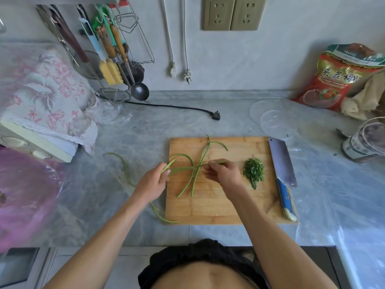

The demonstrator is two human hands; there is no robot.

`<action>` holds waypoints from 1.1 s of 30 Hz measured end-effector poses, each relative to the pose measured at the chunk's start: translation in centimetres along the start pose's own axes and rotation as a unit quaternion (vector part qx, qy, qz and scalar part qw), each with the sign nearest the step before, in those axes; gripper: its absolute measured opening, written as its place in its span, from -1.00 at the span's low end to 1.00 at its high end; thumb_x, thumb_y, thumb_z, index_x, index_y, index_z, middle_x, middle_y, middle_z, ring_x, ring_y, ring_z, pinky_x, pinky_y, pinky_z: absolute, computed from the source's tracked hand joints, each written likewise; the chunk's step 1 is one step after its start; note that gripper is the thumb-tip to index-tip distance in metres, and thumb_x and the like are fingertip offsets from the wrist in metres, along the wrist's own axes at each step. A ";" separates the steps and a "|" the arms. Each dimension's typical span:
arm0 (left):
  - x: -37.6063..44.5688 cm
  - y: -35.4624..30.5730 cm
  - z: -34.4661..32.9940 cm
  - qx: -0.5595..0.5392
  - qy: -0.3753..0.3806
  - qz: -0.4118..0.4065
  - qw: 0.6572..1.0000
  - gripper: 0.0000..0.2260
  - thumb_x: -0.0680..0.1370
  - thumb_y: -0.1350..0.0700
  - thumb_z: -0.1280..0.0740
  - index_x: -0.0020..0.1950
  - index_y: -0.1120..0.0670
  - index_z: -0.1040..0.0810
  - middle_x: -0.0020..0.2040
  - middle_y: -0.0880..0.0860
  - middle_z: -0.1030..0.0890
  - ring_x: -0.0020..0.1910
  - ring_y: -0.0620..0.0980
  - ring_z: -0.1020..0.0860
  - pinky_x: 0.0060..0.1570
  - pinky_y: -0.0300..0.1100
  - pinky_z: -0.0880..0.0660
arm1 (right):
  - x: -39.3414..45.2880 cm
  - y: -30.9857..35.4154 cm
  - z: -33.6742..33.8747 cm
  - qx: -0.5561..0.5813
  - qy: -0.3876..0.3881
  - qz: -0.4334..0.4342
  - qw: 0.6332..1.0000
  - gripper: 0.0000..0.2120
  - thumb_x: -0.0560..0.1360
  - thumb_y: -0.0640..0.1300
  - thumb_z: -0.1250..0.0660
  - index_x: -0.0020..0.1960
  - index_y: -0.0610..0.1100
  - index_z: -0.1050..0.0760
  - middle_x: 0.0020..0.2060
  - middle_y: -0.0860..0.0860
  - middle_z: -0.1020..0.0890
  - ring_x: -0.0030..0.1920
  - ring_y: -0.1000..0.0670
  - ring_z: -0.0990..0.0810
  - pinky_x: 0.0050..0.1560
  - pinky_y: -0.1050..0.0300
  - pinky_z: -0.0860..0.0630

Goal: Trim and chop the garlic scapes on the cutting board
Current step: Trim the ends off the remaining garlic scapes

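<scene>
A wooden cutting board lies on the grey counter. Several long green garlic scapes cross each other on its left half. My left hand pinches the end of one scape at the board's left edge. My right hand pinches the same bunch of stems near the middle of the board. A small heap of chopped scape pieces sits to the right of my right hand. A cleaver with a blue handle lies along the board's right edge, untouched.
Trimmed scape ends lie on the counter left of the board and at its front left corner. Clear plastic lids sit behind the board, a black plug and cord to their left. A red bag and a jar stand at right.
</scene>
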State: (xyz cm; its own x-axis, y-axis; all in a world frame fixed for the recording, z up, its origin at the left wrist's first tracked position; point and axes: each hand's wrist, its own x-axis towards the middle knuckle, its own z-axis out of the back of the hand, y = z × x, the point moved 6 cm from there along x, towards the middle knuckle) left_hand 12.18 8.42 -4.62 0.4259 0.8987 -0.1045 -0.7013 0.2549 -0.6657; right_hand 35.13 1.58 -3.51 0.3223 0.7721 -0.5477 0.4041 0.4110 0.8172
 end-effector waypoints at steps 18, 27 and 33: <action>1.0 -3.7 -1.5 0.023 -0.005 -0.072 0.997 -0.67 0.63 -0.14 -0.08 0.10 0.04 -0.51 -0.35 -0.06 -0.52 -0.40 -0.05 -0.49 -0.38 -0.05 -0.41 | 0.3 0.3 -2.2 -0.146 0.081 0.086 0.982 -0.93 0.54 -0.35 -0.34 -0.01 -0.32 -0.59 -0.24 -0.22 -0.67 -0.29 -0.04 -0.68 -0.20 0.13 -0.65; -0.2 -5.7 -0.5 0.056 -0.063 -0.138 0.987 -0.63 0.64 -0.09 -0.11 0.38 -0.02 -0.48 0.06 0.01 -0.58 -0.08 0.01 -0.60 -0.23 -0.06 -0.58 | 0.1 0.4 -2.6 -0.096 0.097 0.039 0.990 -0.84 0.54 -0.39 -0.31 0.09 -0.43 -0.55 -0.24 -0.24 -0.65 -0.30 -0.02 -0.68 -0.18 0.14 -0.66; -0.3 -7.3 4.2 0.102 -0.159 -0.121 0.974 -0.74 0.66 0.06 -0.17 0.32 0.08 -0.44 -0.12 0.11 -0.63 -0.27 0.12 -0.59 -0.39 -0.11 -0.43 | 0.6 0.3 -2.3 -0.097 0.088 0.019 0.991 -0.85 0.52 -0.39 -0.33 0.08 -0.42 -0.54 -0.26 -0.21 -0.66 -0.28 -0.04 -0.68 -0.17 0.11 -0.66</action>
State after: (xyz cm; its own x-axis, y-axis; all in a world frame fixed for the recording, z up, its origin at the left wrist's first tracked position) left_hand 14.72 7.78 3.39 0.4173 0.8601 0.2933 -0.7154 0.5100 -0.4776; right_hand 33.48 3.28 -3.15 0.1725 0.8546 -0.4898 0.2158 0.4523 0.8653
